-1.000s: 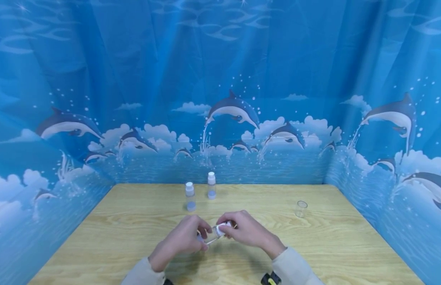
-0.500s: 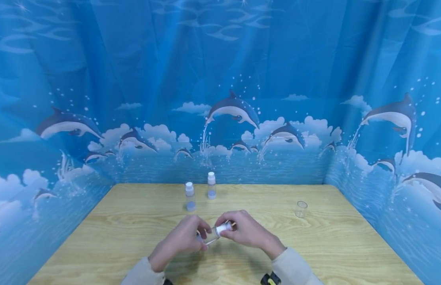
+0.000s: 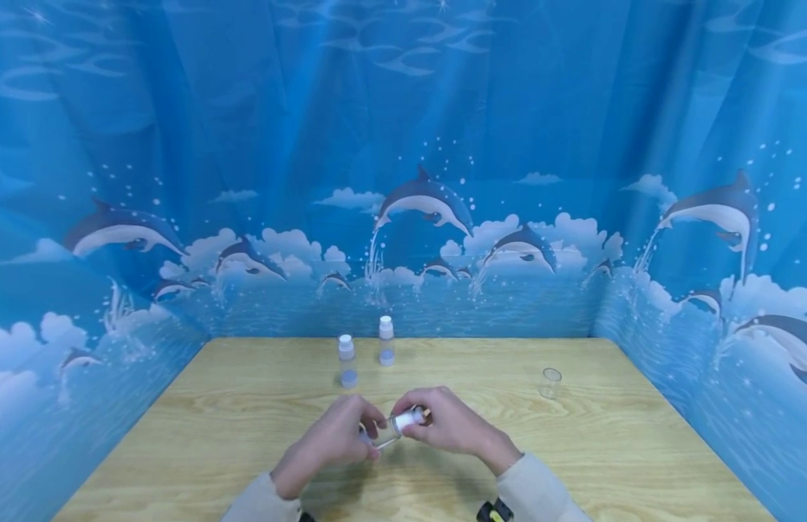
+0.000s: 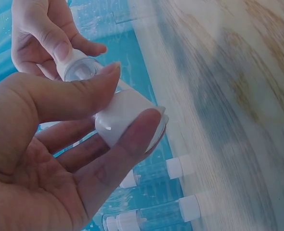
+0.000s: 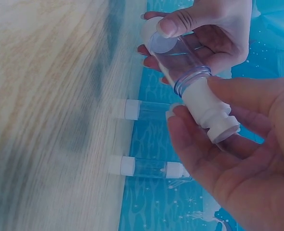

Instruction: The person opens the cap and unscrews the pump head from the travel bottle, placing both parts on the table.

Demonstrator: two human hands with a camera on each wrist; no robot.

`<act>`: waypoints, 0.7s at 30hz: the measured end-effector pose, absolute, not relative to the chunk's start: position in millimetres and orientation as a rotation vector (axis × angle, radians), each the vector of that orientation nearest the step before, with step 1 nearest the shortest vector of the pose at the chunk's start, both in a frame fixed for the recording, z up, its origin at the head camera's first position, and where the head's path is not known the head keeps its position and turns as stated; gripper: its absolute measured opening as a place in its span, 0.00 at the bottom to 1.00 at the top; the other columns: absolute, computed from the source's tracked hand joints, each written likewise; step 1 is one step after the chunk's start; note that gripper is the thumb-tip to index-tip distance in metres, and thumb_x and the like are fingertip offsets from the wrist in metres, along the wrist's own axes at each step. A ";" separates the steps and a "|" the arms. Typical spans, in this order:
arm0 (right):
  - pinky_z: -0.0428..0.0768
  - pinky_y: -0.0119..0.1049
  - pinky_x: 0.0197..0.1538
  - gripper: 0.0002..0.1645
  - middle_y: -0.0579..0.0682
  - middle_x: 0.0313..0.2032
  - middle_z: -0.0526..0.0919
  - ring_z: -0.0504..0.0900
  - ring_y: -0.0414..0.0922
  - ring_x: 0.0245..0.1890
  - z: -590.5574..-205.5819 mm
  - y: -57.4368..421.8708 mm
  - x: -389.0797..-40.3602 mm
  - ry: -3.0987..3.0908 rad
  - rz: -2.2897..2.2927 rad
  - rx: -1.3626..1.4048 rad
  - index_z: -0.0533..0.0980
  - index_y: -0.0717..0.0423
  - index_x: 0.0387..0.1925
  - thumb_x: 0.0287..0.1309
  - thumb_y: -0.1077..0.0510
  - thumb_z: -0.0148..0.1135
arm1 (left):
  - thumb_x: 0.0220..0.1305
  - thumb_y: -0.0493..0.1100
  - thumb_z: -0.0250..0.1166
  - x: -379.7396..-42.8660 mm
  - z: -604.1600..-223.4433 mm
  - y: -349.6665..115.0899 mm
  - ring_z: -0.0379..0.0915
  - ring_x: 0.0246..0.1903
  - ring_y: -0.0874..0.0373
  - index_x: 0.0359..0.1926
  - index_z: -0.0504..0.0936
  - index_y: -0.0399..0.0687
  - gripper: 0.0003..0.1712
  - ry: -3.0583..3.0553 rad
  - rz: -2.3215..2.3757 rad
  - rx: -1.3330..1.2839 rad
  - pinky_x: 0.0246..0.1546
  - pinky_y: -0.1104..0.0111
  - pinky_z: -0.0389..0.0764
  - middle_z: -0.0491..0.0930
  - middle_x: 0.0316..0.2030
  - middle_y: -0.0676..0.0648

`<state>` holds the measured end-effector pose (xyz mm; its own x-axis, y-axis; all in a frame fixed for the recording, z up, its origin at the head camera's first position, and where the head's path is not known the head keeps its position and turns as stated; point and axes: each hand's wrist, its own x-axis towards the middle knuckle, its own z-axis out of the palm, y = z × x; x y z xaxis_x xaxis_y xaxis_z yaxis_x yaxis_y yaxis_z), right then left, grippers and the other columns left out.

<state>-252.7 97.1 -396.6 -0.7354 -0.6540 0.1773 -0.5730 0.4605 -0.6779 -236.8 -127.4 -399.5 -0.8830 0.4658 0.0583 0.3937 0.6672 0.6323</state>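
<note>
A clear pump bottle is held tilted just above the table, between both hands. My left hand grips its white base between thumb and fingers. At the other end, my right hand pinches the white pump top with thumb and fingertips. The pump top sits against the bottle's clear neck; whether it is fully tightened I cannot tell. The right wrist view shows the transparent body between the two hands.
Two similar bottles with white tops stand upright behind the hands, a nearer one and a farther one. To the right is a small clear cap on the wooden table. A dolphin-print curtain encloses the table's back and sides.
My right fingers have shifted around the white pump top, leaving more of it showing. The left hand keeps its grip in place. Nothing else on the table has moved.
</note>
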 end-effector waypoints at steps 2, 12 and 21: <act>0.83 0.24 0.44 0.14 0.50 0.47 0.89 0.83 0.33 0.42 -396.9 97.4 -252.3 2.581 -1.148 -1.081 0.83 0.54 0.50 0.63 0.62 0.69 | 0.42 0.30 0.79 -236.6 -399.7 -127.2 0.81 0.29 0.60 0.45 0.89 0.36 0.23 2.767 1.012 0.710 0.32 0.69 0.84 0.89 0.31 0.45; 0.83 0.25 0.44 0.16 0.53 0.50 0.88 0.84 0.35 0.43 -396.4 97.9 -252.2 2.588 -1.161 -1.068 0.82 0.58 0.54 0.67 0.58 0.66 | 0.42 0.30 0.80 -237.2 -400.0 -127.2 0.82 0.30 0.59 0.44 0.89 0.37 0.23 2.769 1.010 0.708 0.32 0.69 0.84 0.89 0.30 0.45; 0.83 0.27 0.42 0.17 0.48 0.43 0.89 0.84 0.35 0.38 -398.1 100.5 -254.9 2.591 -1.138 -1.073 0.83 0.56 0.53 0.74 0.51 0.58 | 0.41 0.29 0.79 -236.1 -400.2 -128.0 0.82 0.30 0.55 0.44 0.88 0.35 0.23 2.781 1.025 0.764 0.31 0.70 0.83 0.89 0.30 0.43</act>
